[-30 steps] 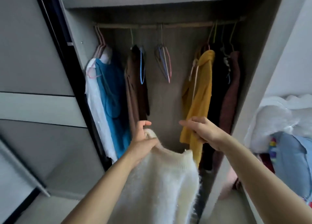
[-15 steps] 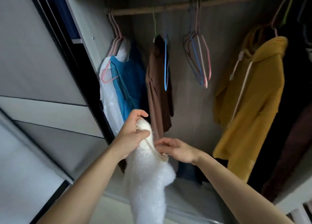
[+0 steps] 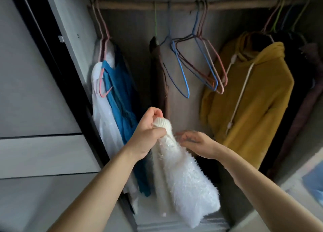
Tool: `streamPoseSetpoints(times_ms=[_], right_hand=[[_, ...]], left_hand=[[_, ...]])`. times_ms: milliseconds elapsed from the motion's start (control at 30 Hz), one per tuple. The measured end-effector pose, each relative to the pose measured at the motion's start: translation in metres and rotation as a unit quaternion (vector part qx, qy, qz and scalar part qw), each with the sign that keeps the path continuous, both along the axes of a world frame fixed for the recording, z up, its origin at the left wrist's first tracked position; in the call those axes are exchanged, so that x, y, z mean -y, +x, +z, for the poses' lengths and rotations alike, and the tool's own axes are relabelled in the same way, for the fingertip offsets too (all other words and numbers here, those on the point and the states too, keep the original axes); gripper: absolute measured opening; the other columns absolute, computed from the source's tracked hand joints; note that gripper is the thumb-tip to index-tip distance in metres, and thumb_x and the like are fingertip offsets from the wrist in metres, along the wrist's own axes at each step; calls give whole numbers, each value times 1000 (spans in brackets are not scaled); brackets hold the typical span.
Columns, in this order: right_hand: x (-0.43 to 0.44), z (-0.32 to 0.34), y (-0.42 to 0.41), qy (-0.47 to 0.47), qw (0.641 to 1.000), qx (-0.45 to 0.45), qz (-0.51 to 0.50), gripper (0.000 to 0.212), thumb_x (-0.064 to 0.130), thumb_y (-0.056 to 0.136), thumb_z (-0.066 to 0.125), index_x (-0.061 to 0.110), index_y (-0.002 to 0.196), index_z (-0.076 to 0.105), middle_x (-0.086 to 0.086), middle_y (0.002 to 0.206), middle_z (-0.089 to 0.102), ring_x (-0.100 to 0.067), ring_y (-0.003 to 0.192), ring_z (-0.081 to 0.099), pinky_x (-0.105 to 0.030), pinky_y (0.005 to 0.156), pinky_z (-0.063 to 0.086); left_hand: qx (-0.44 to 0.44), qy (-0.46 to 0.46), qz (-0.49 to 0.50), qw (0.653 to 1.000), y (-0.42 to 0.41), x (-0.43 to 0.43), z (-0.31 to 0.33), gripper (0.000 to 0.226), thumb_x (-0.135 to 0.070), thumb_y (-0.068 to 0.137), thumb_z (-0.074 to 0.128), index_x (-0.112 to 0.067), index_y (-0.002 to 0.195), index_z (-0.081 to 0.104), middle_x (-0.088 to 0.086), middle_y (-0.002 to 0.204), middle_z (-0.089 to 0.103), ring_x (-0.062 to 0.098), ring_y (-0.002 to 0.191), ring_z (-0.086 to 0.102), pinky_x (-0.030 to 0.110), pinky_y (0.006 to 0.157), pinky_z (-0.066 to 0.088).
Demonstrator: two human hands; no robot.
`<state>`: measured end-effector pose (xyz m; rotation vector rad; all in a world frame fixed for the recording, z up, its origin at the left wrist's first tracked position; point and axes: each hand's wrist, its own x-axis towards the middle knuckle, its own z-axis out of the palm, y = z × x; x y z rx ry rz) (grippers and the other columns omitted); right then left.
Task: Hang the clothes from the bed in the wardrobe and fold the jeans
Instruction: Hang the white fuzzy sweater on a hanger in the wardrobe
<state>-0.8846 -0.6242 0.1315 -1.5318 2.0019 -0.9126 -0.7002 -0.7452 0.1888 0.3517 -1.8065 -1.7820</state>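
Our left hand (image 3: 148,133) grips the sweater (image 3: 183,179) by its ribbed edge, low before the open wardrobe (image 3: 132,30). Our right hand (image 3: 197,142) touches it, but we cannot tell its grasp. We judge this the hanging step, and next we need a free hand to take one of the empty hangers (image 3: 214,84) from mid-rail (image 3: 132,5).

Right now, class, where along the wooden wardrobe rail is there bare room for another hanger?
The wooden rail is bare between the bunch of empty wire hangers and the mustard-yellow hoodie, and between the blue top and the brown garment. Crowded: far right, past the hoodie, with dark clothes.
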Motion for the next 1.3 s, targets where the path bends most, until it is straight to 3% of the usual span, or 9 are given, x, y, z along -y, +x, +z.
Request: streamPoseSetpoints(times_ms=[133, 300, 400, 567, 700, 833, 967, 1067, 1300], right_hand=[[-4, 3, 43, -43, 987, 146, -42, 67, -9, 86, 54, 23, 144, 43, 8, 140, 52, -6, 129, 50, -30, 104, 47], [-17, -5, 82, -61, 962, 245, -102, 24, -1, 93, 57, 8, 115, 60, -1, 98, 71, -10, 88, 66, -32, 77, 54], [-34, -17, 80, -24, 982, 93, -160, 14, 29, 93, 69, 23, 93, 56, 18, 78, 61, 6, 69, 56, -17, 64, 43], [-63, -32, 74, -94, 960, -202, -167, 27, 41, 97, 58, 21, 89, 44, 10, 84, 44, -7, 74, 44, -23, 64, 31], [-63, -26, 80, -147, 961, -155, -174, 30, 37, 98, 53, 14, 85, 40, 3, 73, 47, -16, 62, 45, -35, 55, 35], [-58, -11, 77, -167, 969, -100, -153, 19, 29, 103, 51, 16, 99, 39, -4, 70, 53, -18, 54, 48, -37, 47, 38], [-62, -4, 60, -171, 963, 29, -206, 19, 27, 107, 40, 21, 123, 48, 3, 93, 67, -5, 78, 64, -31, 69, 54], [-74, -9, 49, -119, 975, 69, -176, 47, 59, 96, 51, 31, 134, 50, 16, 115, 64, 0, 107, 62, -15, 85, 50], [-78, -15, 48, -40, 984, -63, -161, 78, 81, 83, 49, 34, 145, 42, 16, 125, 51, -4, 110, 55, -29, 93, 52]], left_hand=[[-31, 52, -65, 996, -2, 3, -14, 38, 3, 60, 50, -26, 84, 52, -4, 73, 48, 10, 62, 44, 24, 50, 33], [-37, 54, -96, 993, -7, 3, -29, 38, -12, 54, 58, -26, 88, 52, -2, 74, 50, 12, 64, 48, 25, 52, 40], [-21, 38, -83, 996, -1, 13, -39, 38, -13, 59, 60, -30, 92, 53, -10, 73, 54, 6, 65, 51, 23, 55, 43], [30, -56, -18, 998, 8, 14, -57, 43, 7, 77, 58, -26, 105, 59, -6, 88, 68, 1, 79, 61, 16, 70, 47], [53, -105, 23, 993, 10, 16, -54, 45, 6, 84, 60, -33, 100, 73, -12, 98, 74, 4, 98, 68, 23, 86, 53], [107, -146, -4, 984, 8, 19, -45, 15, -25, 95, 61, -31, 105, 71, -14, 99, 73, 1, 98, 66, 24, 89, 50], [79, -47, -24, 995, 3, 4, -35, 29, -48, 93, 53, -26, 75, 59, -8, 69, 49, 7, 66, 46, 26, 64, 39], [48, 8, -23, 999, -5, -7, -32, 28, -42, 95, 58, -25, 73, 57, -3, 69, 48, 12, 66, 44, 28, 63, 37], [17, 36, -39, 998, -34, -27, -20, 24, -40, 92, 64, -20, 80, 61, 11, 80, 51, 25, 80, 46, 37, 72, 40]])
